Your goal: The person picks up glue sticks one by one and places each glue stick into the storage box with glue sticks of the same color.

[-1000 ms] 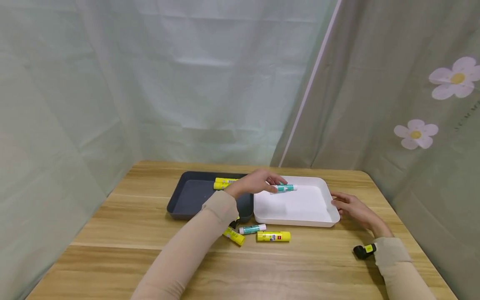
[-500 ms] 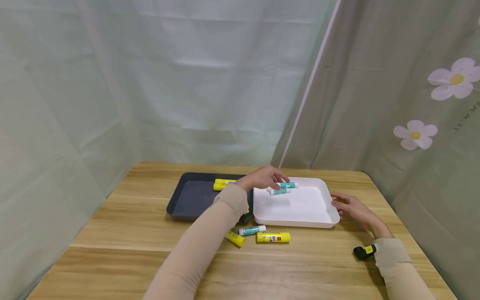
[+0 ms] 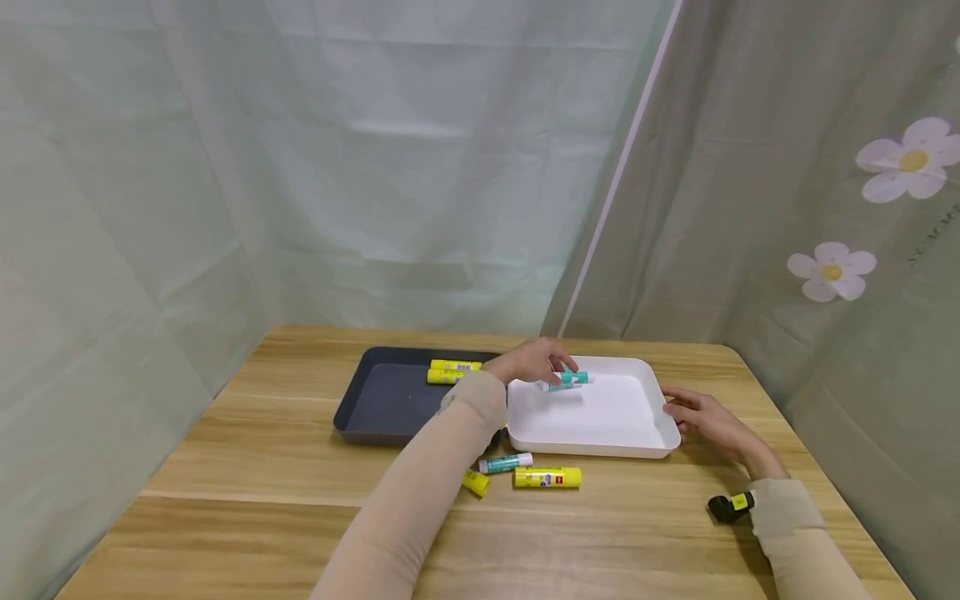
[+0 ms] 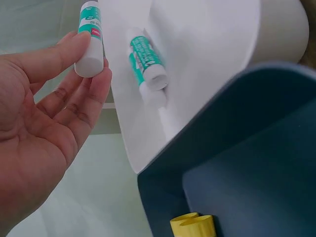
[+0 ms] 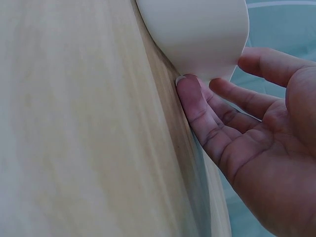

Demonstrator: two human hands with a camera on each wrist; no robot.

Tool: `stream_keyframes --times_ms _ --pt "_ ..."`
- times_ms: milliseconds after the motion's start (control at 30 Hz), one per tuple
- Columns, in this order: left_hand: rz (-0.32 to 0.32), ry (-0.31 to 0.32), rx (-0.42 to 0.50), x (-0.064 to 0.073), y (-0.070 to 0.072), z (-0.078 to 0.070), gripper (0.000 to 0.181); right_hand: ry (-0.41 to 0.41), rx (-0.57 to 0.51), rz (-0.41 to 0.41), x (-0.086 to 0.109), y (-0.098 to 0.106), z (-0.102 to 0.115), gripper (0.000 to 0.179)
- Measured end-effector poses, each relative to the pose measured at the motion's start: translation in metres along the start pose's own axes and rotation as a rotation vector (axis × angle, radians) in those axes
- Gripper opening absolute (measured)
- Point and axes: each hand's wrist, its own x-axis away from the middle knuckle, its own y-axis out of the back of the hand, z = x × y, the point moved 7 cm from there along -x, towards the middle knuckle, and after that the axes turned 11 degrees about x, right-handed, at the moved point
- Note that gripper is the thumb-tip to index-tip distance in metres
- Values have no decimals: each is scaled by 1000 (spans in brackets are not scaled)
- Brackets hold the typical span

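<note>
My left hand (image 3: 531,360) is over the back left part of the white tray (image 3: 618,421). Its thumb and fingers pinch a teal-and-white glue stick (image 4: 91,44), tilted in the left wrist view. Two more glue sticks of that kind (image 4: 146,58) lie against each other inside the tray. At the tray's right end is my right hand (image 3: 708,419). In the right wrist view its fairly straight fingers (image 5: 195,98) touch the outside of the white wall, low by the tabletop.
A dark tray (image 3: 375,412) adjoins the white one on the left and holds yellow glue sticks (image 3: 453,365). In front of the trays, a teal glue stick (image 3: 506,463) and two yellow glue sticks (image 3: 547,477) lie on the wooden table (image 3: 247,467). Curtains hang behind.
My left hand and forearm have shifted slightly right, still with the glue stick over the white tray. Another teal glue stick in that tray has come into sight. My right hand stays put.
</note>
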Motion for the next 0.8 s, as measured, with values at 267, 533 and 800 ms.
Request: stream_keyframes --times_ms 267,533,800 --pt "-25 23 22 -5 -5 5 30 0 -9 -3 0 0 0 66" --pt "-7 38 -44 -11 -12 8 30 18 -26 6 1 -1 2 66" --pt "2 70 -104 -13 -16 8 29 -1 -21 -1 2 0 0 67"
